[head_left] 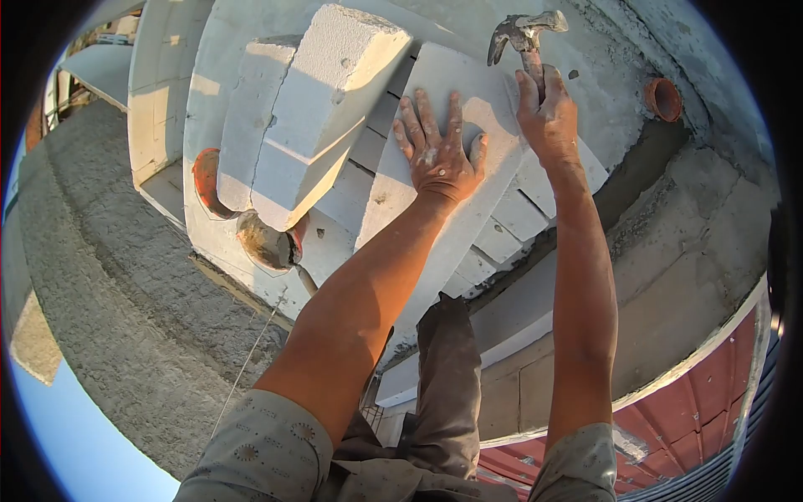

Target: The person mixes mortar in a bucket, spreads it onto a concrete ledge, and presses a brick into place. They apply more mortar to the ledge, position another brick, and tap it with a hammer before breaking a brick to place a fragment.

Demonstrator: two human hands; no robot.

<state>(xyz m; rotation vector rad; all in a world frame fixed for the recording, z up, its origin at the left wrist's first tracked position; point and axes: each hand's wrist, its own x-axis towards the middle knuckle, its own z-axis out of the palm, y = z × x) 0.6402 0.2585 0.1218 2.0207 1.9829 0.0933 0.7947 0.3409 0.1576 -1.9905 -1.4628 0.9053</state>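
Left hand point(439, 155) lies spread flat on the white block point(435, 217), long axis upright. Right hand point(548, 113) grips the hammer point(525, 33), head up.

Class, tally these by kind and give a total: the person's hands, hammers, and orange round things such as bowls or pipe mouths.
Hands: 2, left hand flat on a white block, right hand gripping the hammer
Hammers: 1
Orange round things: 3, pipe mouth, orange-rimmed bowl, curved piece partly hidden behind blocks
Total: 6
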